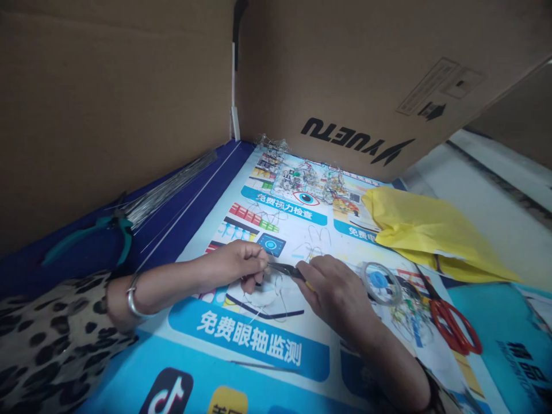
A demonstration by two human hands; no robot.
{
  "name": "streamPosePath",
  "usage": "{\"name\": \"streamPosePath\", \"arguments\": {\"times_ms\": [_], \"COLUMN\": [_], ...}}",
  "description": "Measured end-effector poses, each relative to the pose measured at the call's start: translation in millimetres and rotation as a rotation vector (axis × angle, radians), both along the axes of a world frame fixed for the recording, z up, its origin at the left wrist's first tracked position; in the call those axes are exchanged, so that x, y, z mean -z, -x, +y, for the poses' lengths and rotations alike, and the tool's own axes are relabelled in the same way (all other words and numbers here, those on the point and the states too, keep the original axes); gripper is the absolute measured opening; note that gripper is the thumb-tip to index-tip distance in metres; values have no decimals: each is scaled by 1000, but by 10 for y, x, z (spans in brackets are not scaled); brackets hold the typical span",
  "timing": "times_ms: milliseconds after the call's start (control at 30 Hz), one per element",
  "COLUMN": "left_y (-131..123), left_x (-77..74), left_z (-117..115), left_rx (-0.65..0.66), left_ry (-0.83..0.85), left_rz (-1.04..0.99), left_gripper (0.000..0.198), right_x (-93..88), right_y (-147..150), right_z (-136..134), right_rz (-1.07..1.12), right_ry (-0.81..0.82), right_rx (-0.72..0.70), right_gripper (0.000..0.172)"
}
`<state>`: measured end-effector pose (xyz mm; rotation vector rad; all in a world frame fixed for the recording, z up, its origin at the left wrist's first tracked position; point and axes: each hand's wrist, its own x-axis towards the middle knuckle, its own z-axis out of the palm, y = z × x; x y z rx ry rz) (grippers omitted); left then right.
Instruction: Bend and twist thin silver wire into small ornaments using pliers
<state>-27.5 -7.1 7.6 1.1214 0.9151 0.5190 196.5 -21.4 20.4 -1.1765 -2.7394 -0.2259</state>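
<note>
My left hand (245, 264) is pinched closed near the middle of the printed sheet, on something thin at its fingertips that is too small to make out. Closed around the handles of small dark pliers (285, 269) is my right hand (334, 287); the pliers' tip points left and reaches the left fingertips. Thin bent wires (276, 296) lie on the sheet just under both hands. Beyond the pliers is another looped wire piece (318, 238).
Cardboard walls (116, 103) stand left and behind. Teal pliers (125, 230) lie by a wire bundle (172, 187) at left. Tangled wire pieces (306, 175) sit at the back. At right are a tape roll (382, 283), red scissors (455, 325) and a yellow bag (431, 230).
</note>
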Motion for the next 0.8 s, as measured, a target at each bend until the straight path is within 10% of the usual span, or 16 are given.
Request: {"name": "streamPosePath", "arguments": {"times_ms": [800], "left_y": [-7], "left_x": [55], "left_z": [-14], "left_rx": [-28], "left_ry": [118], "left_rz": [-198], "left_gripper": [19], "right_x": [-146], "right_y": [-110], "right_z": [33], "right_rz": [207], "right_ry": [-1], "right_rx": [59], "right_gripper": [20]}}
